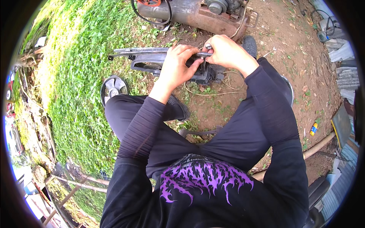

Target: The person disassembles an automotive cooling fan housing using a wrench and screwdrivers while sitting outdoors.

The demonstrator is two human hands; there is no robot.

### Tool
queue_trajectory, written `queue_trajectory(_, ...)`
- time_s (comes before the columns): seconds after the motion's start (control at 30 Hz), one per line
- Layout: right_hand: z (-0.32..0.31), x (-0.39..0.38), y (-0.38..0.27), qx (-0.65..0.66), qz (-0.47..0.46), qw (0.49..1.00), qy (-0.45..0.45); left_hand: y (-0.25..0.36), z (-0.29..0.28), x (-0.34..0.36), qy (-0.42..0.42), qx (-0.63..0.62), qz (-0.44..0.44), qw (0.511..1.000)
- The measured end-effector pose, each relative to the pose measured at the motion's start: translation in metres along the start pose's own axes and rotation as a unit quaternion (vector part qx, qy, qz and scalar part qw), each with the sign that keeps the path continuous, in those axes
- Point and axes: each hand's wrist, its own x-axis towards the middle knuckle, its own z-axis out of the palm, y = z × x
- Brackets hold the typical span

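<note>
A black plastic housing with a long flat rim and a rounded opening lies in front of my knees, tilted a little. My left hand closes on its upper edge, thumb and fingers pinching near the right end. Beside it my right hand is closed, with a small metal tool end sticking out between its fingers at the same edge. The rest of that tool is hidden by the fingers. Below the hands, a darker bulky part of the housing sits close to the ground.
A rusty air compressor tank stands just beyond the housing. A thin cable loops over the dirt. A pale wrench-shaped piece and a yellow bottle lie at right, near corrugated metal sheets. Grass covers the left.
</note>
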Motion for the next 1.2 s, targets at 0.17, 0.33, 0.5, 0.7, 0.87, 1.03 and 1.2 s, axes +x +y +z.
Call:
queue_trajectory(0.17,-0.006,-0.001,-0.003,0.020,0.030,0.999,-0.033,-0.004,0.014,-0.005,0.044,-0.024,0.009,0.999)
queue_trajectory(0.33,-0.015,0.005,0.001,0.048,0.037,0.996,-0.058,-0.002,0.011,0.006,0.070,-0.034,-0.005,0.997)
queue_trajectory(0.5,-0.015,0.001,-0.005,0.097,0.063,0.986,-0.121,0.005,-0.007,-0.003,0.009,-0.031,-0.031,0.999)
queue_trajectory(0.7,-0.019,0.003,-0.012,0.096,0.078,0.977,-0.174,0.010,-0.003,-0.013,0.029,-0.004,-0.043,0.999)
queue_trajectory(0.87,-0.015,0.006,-0.003,0.163,0.074,0.956,-0.233,0.012,-0.005,-0.020,0.043,-0.022,-0.028,0.998)
queue_trajectory(1.03,-0.017,0.007,-0.003,0.185,0.063,0.939,-0.285,0.010,-0.015,-0.024,-0.031,-0.066,-0.020,0.997)
queue_trajectory(1.2,-0.012,0.004,-0.011,0.168,0.088,0.942,-0.278,0.011,-0.017,-0.031,-0.032,-0.055,-0.010,0.998)
